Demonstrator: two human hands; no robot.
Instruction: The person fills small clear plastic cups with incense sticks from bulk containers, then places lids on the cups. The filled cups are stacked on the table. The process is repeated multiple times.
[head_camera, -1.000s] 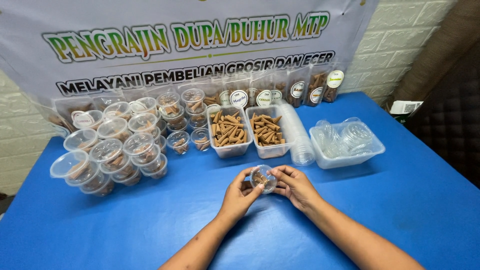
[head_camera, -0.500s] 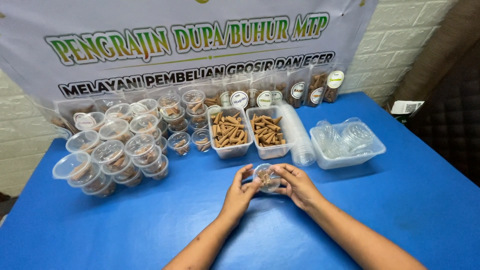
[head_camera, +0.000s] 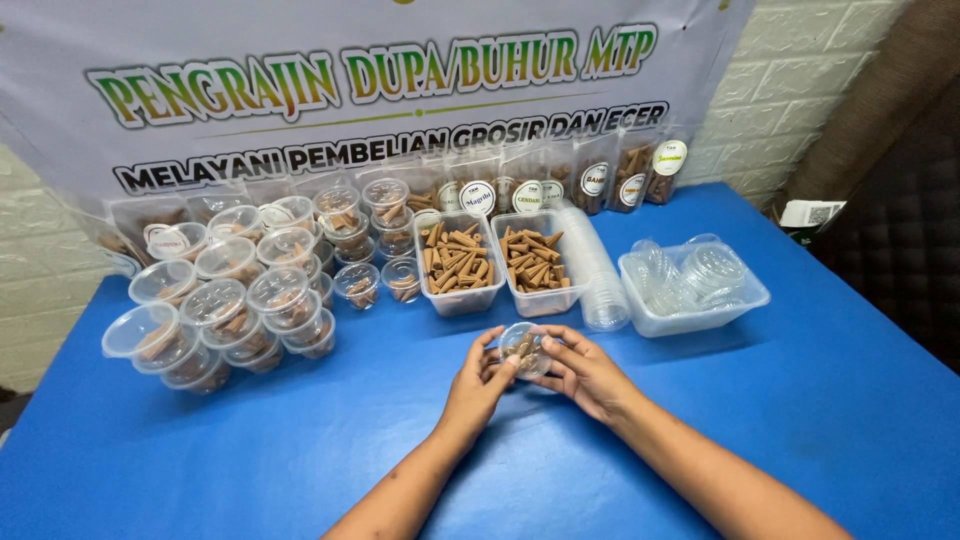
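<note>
Both hands hold one small clear round cup (head_camera: 524, 349) with brown cone-shaped pieces inside and a clear lid on top, just above the blue table (head_camera: 300, 440). My left hand (head_camera: 478, 380) grips its left side with fingertips on the rim. From the right, my right hand (head_camera: 583, 373) closes on the same cup, thumb and fingers on the lid's edge. Two clear rectangular tubs of brown cones, the left tub (head_camera: 457, 262) and the right tub (head_camera: 535, 261), stand just beyond the hands.
Several lidded cups of cones (head_camera: 230, 300) are stacked at the left. A row of nested empty cups (head_camera: 595, 275) lies beside the tubs, and a clear bin of lids (head_camera: 692, 285) sits to the right. Labelled pouches (head_camera: 600, 180) lean on a banner (head_camera: 380, 90) at the back.
Both hands stay in the same place on the small cup; the fingers have shifted slightly around its lid.
</note>
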